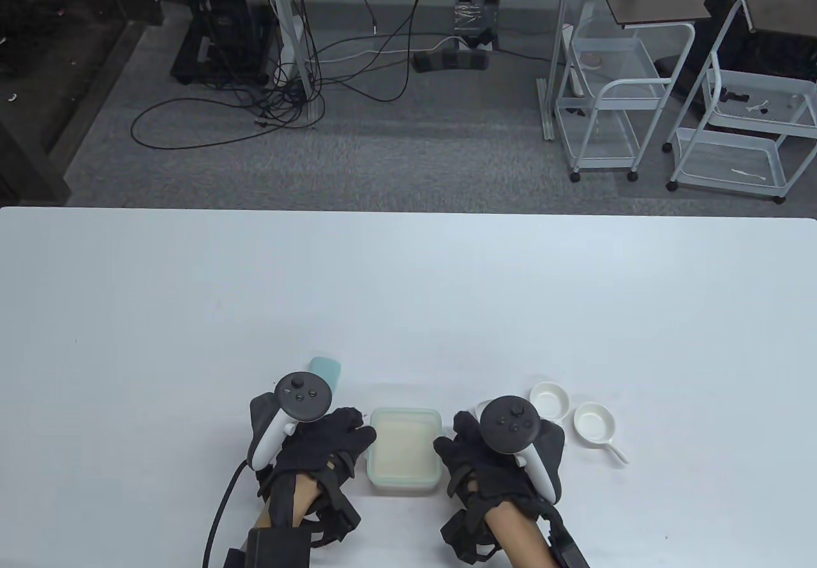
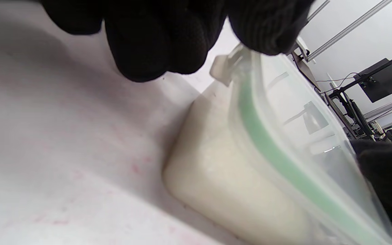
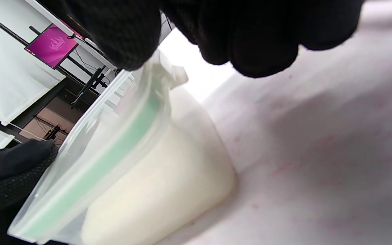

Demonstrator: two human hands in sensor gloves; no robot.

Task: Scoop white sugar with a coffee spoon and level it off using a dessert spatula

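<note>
Near the table's front edge, between the two gloved hands, sits the square translucent plastic container of white sugar point(image 1: 404, 456), its clear lid with the green seal point(image 2: 267, 143) on top. The left hand point(image 1: 319, 440) touches the container's left side and the right hand point(image 1: 485, 459) its right side. In both wrist views a fingertip presses on the lid's edge near a small white latch tab point(image 2: 225, 66), while the other fingers point(image 3: 250, 44) are curled above the tabletop. Neither hand holds a tool.

By my reading the task has barely begun: the lid looks about to be opened, and no sugar has been scooped or levelled. I cannot pick out a coffee spoon for certain. A pale teal object point(image 1: 327, 370) lying just beyond the left hand may be the dessert spatula, though most of it is hidden.

Only the table view shows the layout, including two small white dishes point(image 1: 551, 400), one with a short handle point(image 1: 595, 422), just right of the right hand on the white table point(image 1: 408, 287). Only the wrist views show the green seal, the tab and the sugar packed high against the container wall.
</note>
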